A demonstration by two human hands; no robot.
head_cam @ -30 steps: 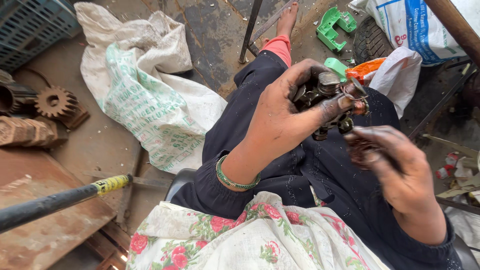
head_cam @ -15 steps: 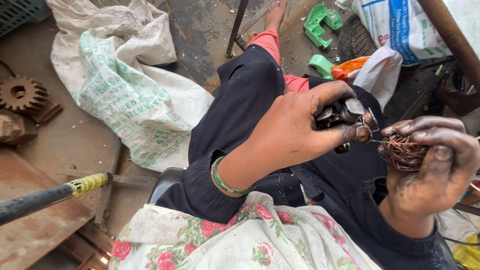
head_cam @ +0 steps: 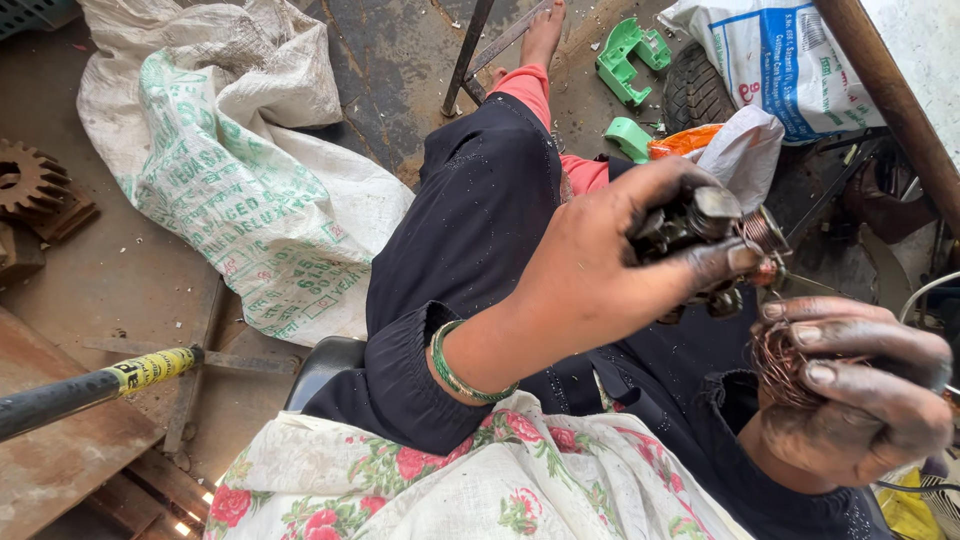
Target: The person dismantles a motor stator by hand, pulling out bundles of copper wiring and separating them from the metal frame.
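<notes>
**scrapfan:** Starting closest to the camera: flowered cloth [head_cam: 480, 490] over the lap, and just past it the right hand [head_cam: 860, 400], greasy black, fingers curled shut around a tangle of copper wire [head_cam: 785, 360]. The strands bunch up between the thumb and the first fingers, with a bit trailing up toward the other hand.

**coilguy:** And the left hand [head_cam: 610, 270]?

**scrapfan:** It's clamped on a small motor core [head_cam: 715, 235], a dark metal lump with a copper-wound end poking out past the fingertips. The thumb runs under it and the fingers wrap over the top, so most of the body is hidden in the grip. It's held up in front of the knees, just above and left of the wire hand.

**coilguy:** I'd guess that core is dense and rigid, greasy too, so it needs a full-palm grip on the steel body, not on the windings. The wire looks soft and springy, light, and it probably snaps if yanked at a sharp angle.

**scrapfan:** Agreed. Farther out there's a white sack [head_cam: 250, 180] with green print on the floor, a rusty gear [head_cam: 30, 180] at the left, and green plastic pieces [head_cam: 630, 60] near the foot.
</notes>
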